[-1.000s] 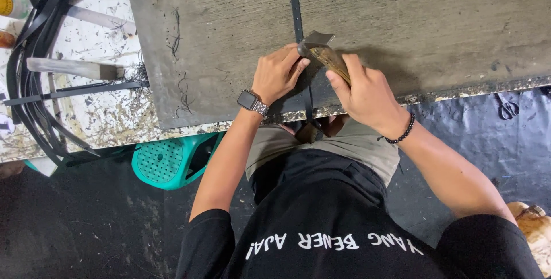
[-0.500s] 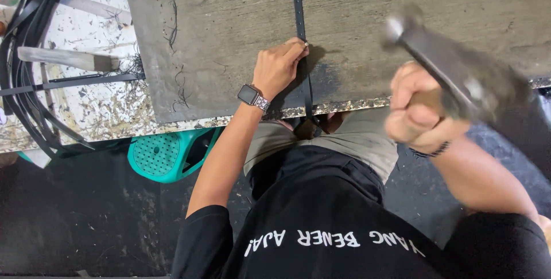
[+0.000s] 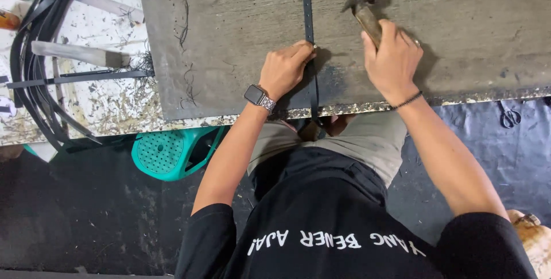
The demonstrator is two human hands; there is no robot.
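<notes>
Grey board point(image 3: 459, 55) – one strap point(image 3: 307, 9), one hammer point(image 3: 364, 10)

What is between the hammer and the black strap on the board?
Nothing visible. The hammer, held in the right hand, sits just right of the black strap, with only bare grey board between them. The left hand pins the strap lower down, out of that gap.

The hammer point(image 3: 365, 14) handle is hidden inside the right hand point(image 3: 392, 61); the dark strap point(image 3: 309, 32) runs off the surface's far edge, cut by the frame.
</notes>
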